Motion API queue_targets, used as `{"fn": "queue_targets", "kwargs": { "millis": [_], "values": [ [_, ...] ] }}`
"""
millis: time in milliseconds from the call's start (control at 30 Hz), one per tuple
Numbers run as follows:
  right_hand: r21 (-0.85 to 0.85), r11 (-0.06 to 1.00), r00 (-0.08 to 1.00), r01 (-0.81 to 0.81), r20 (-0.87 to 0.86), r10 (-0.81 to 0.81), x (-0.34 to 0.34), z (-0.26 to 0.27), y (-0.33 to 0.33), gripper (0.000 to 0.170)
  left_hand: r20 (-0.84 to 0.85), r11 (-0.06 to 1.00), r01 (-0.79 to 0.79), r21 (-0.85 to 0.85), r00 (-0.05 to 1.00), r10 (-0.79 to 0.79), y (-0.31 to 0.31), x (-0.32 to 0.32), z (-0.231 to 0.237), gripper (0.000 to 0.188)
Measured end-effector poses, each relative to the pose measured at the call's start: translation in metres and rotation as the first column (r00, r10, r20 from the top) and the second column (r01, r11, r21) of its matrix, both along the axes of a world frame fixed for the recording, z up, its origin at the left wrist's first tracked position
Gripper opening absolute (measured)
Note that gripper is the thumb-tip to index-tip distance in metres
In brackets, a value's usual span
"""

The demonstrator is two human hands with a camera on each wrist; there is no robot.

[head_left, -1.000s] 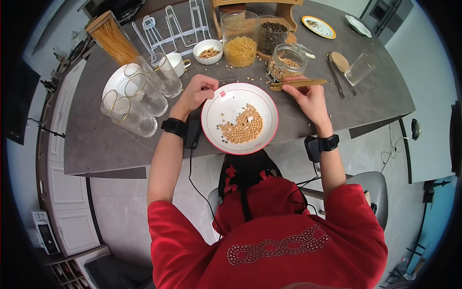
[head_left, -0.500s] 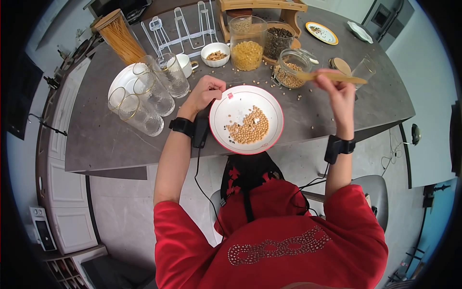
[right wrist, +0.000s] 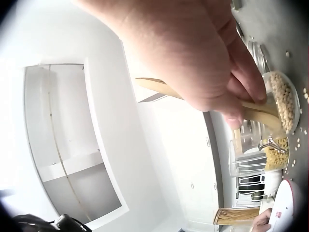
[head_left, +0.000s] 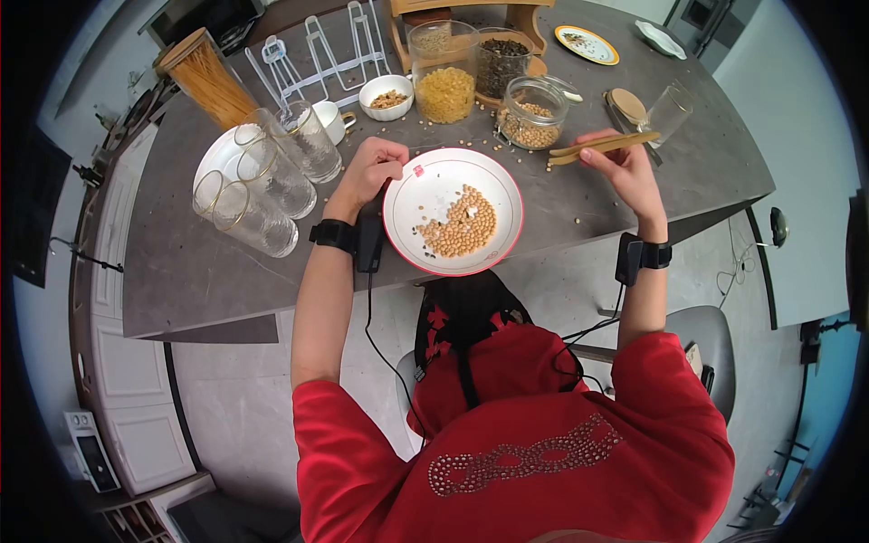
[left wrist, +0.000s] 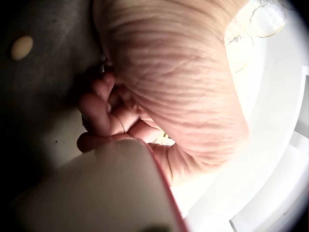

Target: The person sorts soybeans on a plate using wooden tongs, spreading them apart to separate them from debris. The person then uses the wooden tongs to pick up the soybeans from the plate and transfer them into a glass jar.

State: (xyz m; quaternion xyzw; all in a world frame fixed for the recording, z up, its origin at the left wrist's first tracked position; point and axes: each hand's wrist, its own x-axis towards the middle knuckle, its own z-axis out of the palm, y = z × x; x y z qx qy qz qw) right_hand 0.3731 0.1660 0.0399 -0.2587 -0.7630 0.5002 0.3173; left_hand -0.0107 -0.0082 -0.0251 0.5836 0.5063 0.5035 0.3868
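Note:
The left hand (head_left: 373,172) grips the left rim of a white, red-edged plate (head_left: 439,172), its fingers curled at the edge in the left wrist view. Pale round beans (head_left: 460,233) lie on the plate with a few dark bits at their left. Raised over the table right of the plate, the right hand (head_left: 629,176) pinches wooden tongs (head_left: 626,142). The tongs' tips point left, just in front of an open glass jar (head_left: 532,116) partly filled with similar beans. Nothing can be made out between the tips.
Several tall glasses (head_left: 267,176) stand left of the plate. Behind are a white bowl (head_left: 386,97), a jar of yellow pieces (head_left: 445,90) and a dark-filled jar (head_left: 502,68). A tipped glass (head_left: 670,110) lies at the right. Loose beans dot the table.
The right hand and tongs have moved right from in front of the bean jar, then slightly back left and lower. The left hand has stayed on the plate's rim.

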Motion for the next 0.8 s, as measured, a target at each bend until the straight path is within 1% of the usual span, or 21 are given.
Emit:
{"fn": "queue_targets", "kwargs": {
  "millis": [100,200,267,333,433,567,633,733,800],
  "values": [
    [-0.01,1.0,1.0,0.017,-0.015,-0.018,0.002,-0.015,0.002,0.02,-0.04,1.0,-0.006,0.03,0.999,0.007,0.001,-0.002,0.001,0.011],
    [0.007,1.0,0.999,0.025,0.025,-0.025,0.002,-0.02,0.0,0.021,0.013,1.0,-0.014,-0.015,1.0,0.014,-0.003,0.004,0.006,0.01],
    [0.019,0.999,0.999,0.03,0.031,-0.031,0.001,-0.022,0.001,0.021,-0.01,1.0,-0.003,-0.02,1.0,0.003,-0.002,-0.001,0.003,0.01],
    [0.063,0.996,0.998,0.058,0.01,-0.059,0.0,-0.029,0.005,0.02,-0.03,1.0,0.006,-0.021,1.0,-0.006,-0.001,-0.002,0.006,0.01],
    [0.08,0.991,0.993,0.106,0.038,-0.11,0.001,-0.034,0.004,0.018,-0.013,1.0,-0.011,-0.025,1.0,0.011,-0.003,0.001,0.005,0.011],
    [0.134,0.984,0.991,0.116,0.056,-0.125,-0.003,-0.03,0.005,0.017,-0.025,1.0,-0.014,-0.013,1.0,0.014,-0.002,-0.001,0.007,0.011],
    [0.077,0.989,0.992,0.127,-0.026,-0.125,-0.004,-0.033,0.005,0.019,-0.019,1.0,-0.017,-0.025,1.0,0.016,-0.005,0.001,0.004,0.011],
    [0.052,0.994,0.994,0.092,-0.06,-0.089,-0.007,-0.029,0.002,0.021,-0.013,0.998,-0.036,-0.048,0.999,0.035,-0.004,0.001,0.005,0.011],
    [0.046,0.995,0.995,0.087,-0.059,-0.084,-0.009,-0.029,0.005,0.021,-0.038,0.999,-0.022,-0.026,0.999,0.021,-0.003,0.0,0.007,0.011]
  ]
}}
